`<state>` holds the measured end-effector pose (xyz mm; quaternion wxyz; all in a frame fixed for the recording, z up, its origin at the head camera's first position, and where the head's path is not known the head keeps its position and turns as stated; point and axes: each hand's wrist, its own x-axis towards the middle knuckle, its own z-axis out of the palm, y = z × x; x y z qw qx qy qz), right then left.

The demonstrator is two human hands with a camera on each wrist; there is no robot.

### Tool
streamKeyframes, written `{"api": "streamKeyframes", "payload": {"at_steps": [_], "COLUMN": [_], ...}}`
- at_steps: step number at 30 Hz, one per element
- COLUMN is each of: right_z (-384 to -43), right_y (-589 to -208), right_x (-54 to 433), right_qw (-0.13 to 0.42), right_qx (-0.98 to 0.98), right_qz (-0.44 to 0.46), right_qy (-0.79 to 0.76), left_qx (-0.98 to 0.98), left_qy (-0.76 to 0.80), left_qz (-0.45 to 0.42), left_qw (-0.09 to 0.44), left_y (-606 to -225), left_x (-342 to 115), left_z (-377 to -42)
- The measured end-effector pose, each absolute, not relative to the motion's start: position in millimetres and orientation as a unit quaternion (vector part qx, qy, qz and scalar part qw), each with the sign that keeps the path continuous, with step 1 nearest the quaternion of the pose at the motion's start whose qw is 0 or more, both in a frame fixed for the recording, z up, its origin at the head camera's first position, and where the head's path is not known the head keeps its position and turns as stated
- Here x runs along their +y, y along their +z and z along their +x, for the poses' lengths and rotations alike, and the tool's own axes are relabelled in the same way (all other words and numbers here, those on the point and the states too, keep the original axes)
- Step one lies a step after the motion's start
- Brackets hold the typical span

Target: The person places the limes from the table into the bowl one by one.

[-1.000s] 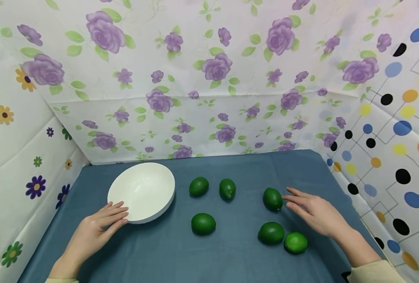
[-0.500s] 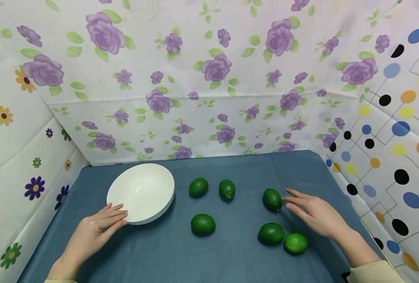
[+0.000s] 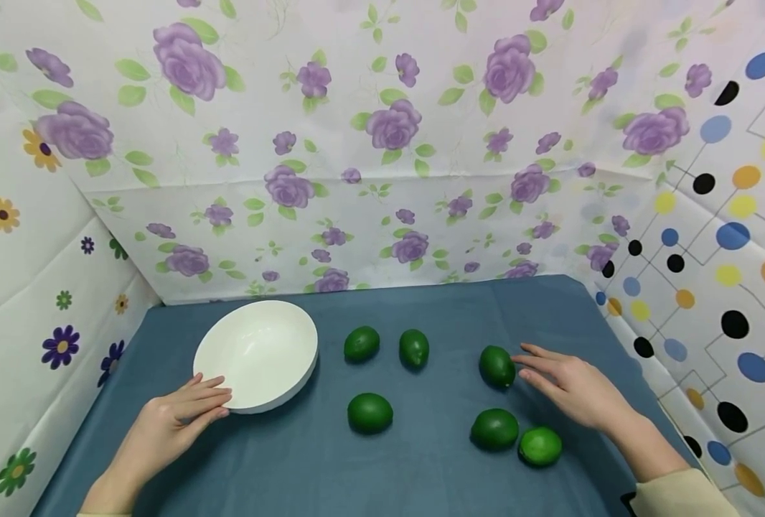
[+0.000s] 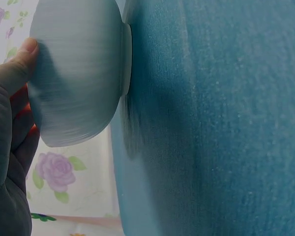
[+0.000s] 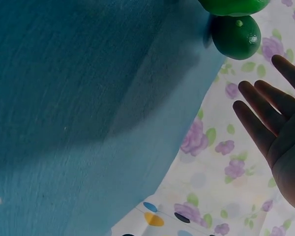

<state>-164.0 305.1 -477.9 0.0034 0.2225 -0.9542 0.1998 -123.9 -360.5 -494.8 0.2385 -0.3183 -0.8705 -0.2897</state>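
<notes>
Overall, from my remote feed I see a white back curtain printed with purple roses, creased horizontally, between a daisy-patterned left curtain and a right curtain with coloured dots and black lines. They enclose a blue-grey cloth-covered table, whose woven texture shows in both wrist views. A round, glossy white bowl sits upright at its far left; the left hand pinches the rim between thumb and fingers. The right hand is spread, fingers apart, right beside a dark green oval fruit; I can't tell whether they touch. Three matching fruits lie mid-table, and a close pair sits nearer me, one brighter.
</notes>
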Motion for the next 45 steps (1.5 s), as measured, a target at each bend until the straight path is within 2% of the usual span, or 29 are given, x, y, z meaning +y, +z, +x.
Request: {"api": "streamKeyframes", "payload": {"at_steps": [11, 33, 45], "right_z": [-174.1, -192.4, -192.6], "right_y": [-483.2, -482.9, -489.3], "right_x": [294.4, 270.4, 272.5], "right_qw": [-0.006, -0.083, -0.092], "right_qx": [-0.956, -0.963, -0.96], "right_qz": [0.226, 0.166, 0.168], "right_qy": [0.186, 0.196, 0.203], "left_qx": [-0.879, -0.873, -0.873], "left_qy": [-0.289, -0.285, -0.289], "left_qz": [-0.303, -0.308, -0.313], "left_qw": [0.226, 0.247, 0.237], "left_y": [-494.0, -490.8, -493.2], "left_x": [-359.3, -361.8, -359.5], "left_z": [-121.8, -119.0, -123.0]}}
